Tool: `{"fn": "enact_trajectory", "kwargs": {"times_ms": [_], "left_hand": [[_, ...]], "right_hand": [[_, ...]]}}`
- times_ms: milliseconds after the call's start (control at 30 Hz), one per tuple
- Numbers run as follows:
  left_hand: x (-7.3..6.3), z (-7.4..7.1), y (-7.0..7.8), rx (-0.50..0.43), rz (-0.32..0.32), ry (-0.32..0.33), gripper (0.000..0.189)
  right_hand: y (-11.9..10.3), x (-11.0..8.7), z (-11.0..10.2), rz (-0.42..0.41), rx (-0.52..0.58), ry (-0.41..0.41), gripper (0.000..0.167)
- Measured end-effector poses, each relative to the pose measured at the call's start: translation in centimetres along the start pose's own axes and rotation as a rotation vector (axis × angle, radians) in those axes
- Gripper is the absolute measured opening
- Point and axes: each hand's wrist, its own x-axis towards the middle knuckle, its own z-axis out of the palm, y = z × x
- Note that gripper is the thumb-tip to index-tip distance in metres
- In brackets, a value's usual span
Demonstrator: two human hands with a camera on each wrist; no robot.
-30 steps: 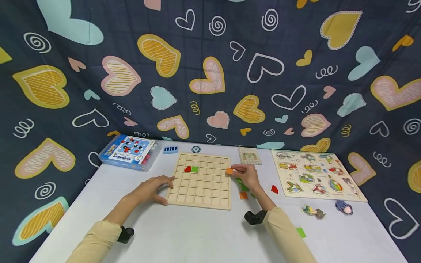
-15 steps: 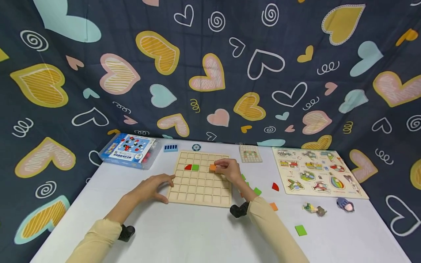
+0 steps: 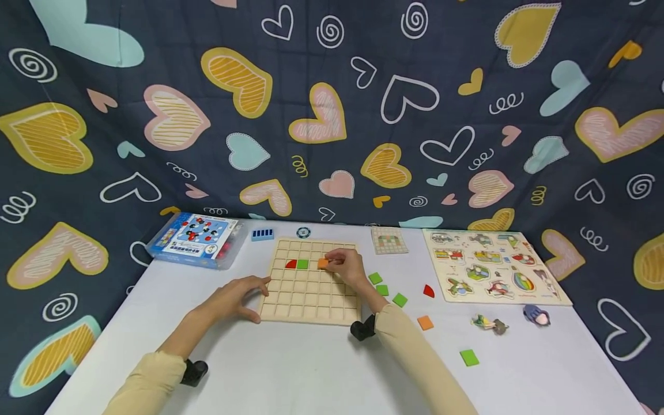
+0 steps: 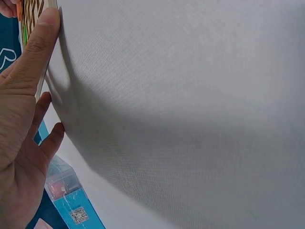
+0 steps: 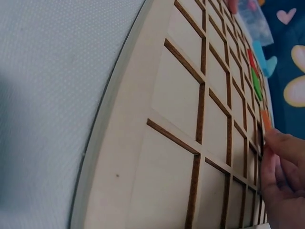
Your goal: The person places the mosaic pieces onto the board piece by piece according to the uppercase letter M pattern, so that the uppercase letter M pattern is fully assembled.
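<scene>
A wooden grid board (image 3: 310, 298) lies on the white table. Two pieces sit in its cells, a red quarter-circle (image 3: 291, 264) and, beside it, a green square tile (image 3: 302, 264). My right hand (image 3: 350, 271) pinches an orange square tile (image 3: 323, 263) over the same row, a short gap to the right of the green one. In the right wrist view the thumb and fingers hold this orange tile (image 5: 266, 119) by its edge. My left hand (image 3: 233, 298) rests at the board's left edge, thumb and fingers spread and touching the rim.
Right of the board lie several green tiles (image 3: 399, 300), an orange tile (image 3: 425, 323) and a red quarter-circle (image 3: 429, 291). A pattern card (image 3: 390, 249), a picture puzzle (image 3: 451, 294) and small figures (image 3: 485, 323) lie beyond. A plastic box (image 3: 194, 259) stands back left.
My right hand has carried the orange tile leftward from the board's right edge to near the green tile. Loose tiles beneath the right arm have come into sight. The left hand stays put.
</scene>
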Motion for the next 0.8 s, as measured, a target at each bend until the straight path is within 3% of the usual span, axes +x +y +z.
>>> {"fn": "enact_trajectory", "kwargs": {"times_ms": [233, 800], "left_hand": [[-0.37, 0.17, -0.04, -0.003, 0.026, 0.041, 0.05], [-0.24, 0.23, -0.01, -0.019, -0.017, 0.003, 0.05]], "right_hand": [[0.08, -0.03, 0.38, -0.011, -0.023, -0.009, 0.021], [0.22, 0.58, 0.76, -0.001, 0.012, -0.067, 0.02]]}}
